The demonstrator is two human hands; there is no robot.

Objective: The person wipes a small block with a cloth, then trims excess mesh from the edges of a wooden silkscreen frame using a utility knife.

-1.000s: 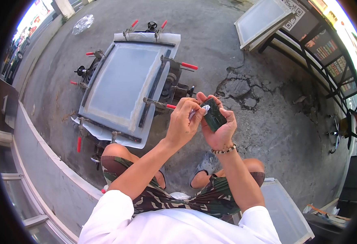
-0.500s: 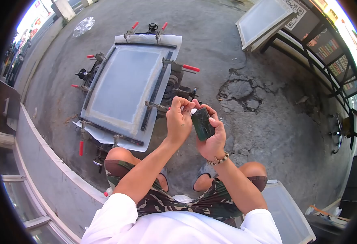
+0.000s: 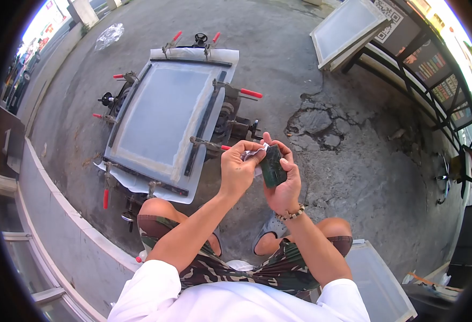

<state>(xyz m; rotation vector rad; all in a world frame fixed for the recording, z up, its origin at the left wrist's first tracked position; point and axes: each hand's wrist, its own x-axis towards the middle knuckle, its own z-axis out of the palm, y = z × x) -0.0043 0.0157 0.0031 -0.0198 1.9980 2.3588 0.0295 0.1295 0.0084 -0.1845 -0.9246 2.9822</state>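
Observation:
In the middle of the head view, my right hand [image 3: 287,190] is closed around a dark green rectangular block [image 3: 274,166] with a scuffed, glossy face. My left hand [image 3: 238,169] is beside it, thumb and fingertips pinched on a thin white piece [image 3: 258,155] that could be cloth or paper. This white piece lies against the block's left edge and partly behind it. Just left of my hands, white mesh [image 3: 161,118] is stretched over a frame, held by black bars and red-handled clamps [image 3: 209,144].
More framed screens lean at the upper right [image 3: 349,29], and another frame [image 3: 375,276] lies by my right knee. Broken concrete [image 3: 316,123] is ahead to the right. A low wall [image 3: 75,214] runs along the left. Crumpled clear plastic [image 3: 110,36] lies far off.
My left fingers have shifted right and slightly down against the block. More of the white piece now shows between my fingers. My right hand still holds the block, a little farther right.

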